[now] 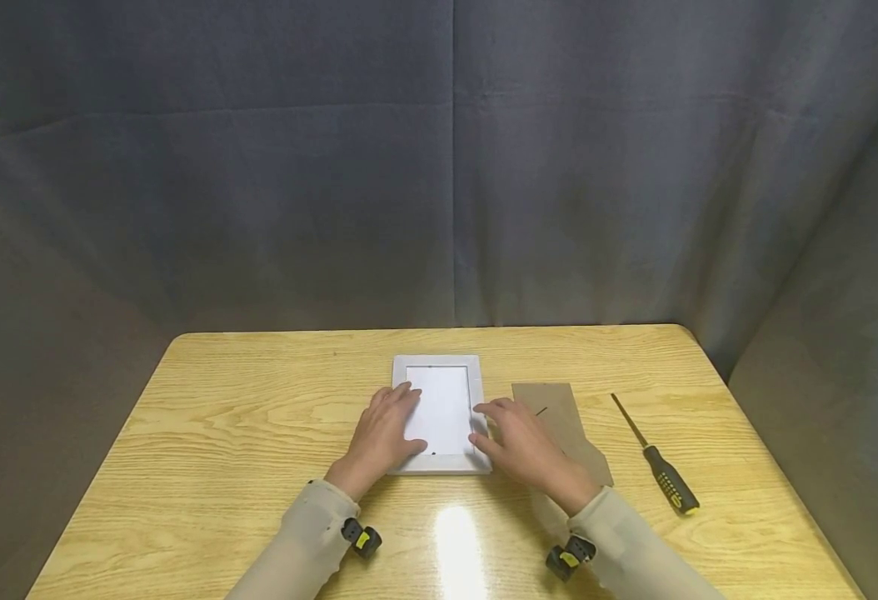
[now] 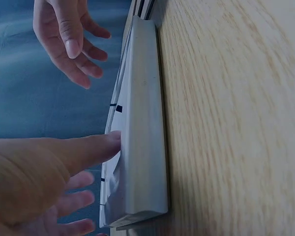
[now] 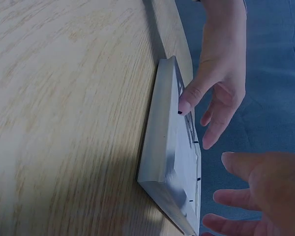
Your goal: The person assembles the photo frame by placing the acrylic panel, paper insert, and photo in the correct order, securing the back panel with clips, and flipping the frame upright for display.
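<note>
A white picture frame point(image 1: 439, 464) lies flat on the table with a white sheet point(image 1: 442, 408) inside its border. Small dark tabs stick out along the inner edge. My left hand point(image 1: 381, 431) rests on the frame's left side, fingers spread. In the left wrist view its thumb point(image 2: 96, 147) touches the sheet just inside the near border point(image 2: 145, 123). Over the right border hovers my right hand point(image 1: 525, 443), fingers loosely bent and holding nothing. The right wrist view shows the right hand point(image 3: 280, 191) apart from the frame point(image 3: 155, 142).
Partly under my right forearm lies a brown backing board point(image 1: 562, 408) with a dark slit-like mark. Farther right is a screwdriver point(image 1: 670, 479) with a black and yellow handle. A grey curtain point(image 1: 319, 208) hangs behind the wooden table point(image 1: 221, 433).
</note>
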Demonstrator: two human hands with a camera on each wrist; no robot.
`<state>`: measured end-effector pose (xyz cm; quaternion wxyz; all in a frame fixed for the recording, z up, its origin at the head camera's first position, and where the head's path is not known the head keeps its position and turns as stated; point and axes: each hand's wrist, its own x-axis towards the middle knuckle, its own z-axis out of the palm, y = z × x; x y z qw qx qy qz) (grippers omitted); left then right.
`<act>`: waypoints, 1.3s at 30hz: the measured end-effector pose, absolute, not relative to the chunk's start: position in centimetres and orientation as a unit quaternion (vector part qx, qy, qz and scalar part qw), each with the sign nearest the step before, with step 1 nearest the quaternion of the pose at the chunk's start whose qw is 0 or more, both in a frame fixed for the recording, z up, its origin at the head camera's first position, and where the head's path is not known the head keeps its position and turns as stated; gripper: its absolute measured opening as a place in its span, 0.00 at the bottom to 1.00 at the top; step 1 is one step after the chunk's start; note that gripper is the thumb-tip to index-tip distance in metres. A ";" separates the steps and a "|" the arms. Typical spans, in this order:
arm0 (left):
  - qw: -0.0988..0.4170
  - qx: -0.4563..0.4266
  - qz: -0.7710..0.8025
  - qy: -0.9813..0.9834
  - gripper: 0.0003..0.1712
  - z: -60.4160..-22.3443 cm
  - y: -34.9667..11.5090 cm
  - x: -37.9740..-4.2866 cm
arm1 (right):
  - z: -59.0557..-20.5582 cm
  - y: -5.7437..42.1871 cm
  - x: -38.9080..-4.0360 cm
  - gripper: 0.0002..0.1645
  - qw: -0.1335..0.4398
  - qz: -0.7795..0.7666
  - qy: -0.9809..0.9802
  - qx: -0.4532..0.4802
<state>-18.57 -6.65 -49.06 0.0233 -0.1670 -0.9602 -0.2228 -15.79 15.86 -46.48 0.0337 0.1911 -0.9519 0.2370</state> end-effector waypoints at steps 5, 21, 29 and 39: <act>-0.009 -0.179 -0.222 -0.958 0.39 -48.7 -6.7 -18.2 | -46.6 15.8 -15.8 0.26 0.037 0.237 -0.951 0.194; -0.018 -0.190 -0.208 -0.959 0.35 -49.0 -6.7 -18.2 | -46.8 15.8 -15.7 0.26 0.044 0.222 -0.952 0.205; -0.025 -0.191 -0.198 -0.961 0.35 -48.8 -6.9 -18.4 | -46.7 15.8 -15.6 0.26 0.040 0.225 -0.953 0.201; -0.026 -0.193 -0.214 -0.957 0.35 -48.9 -7.2 -18.3 | -46.9 16.0 -15.5 0.26 0.040 0.227 -0.953 0.195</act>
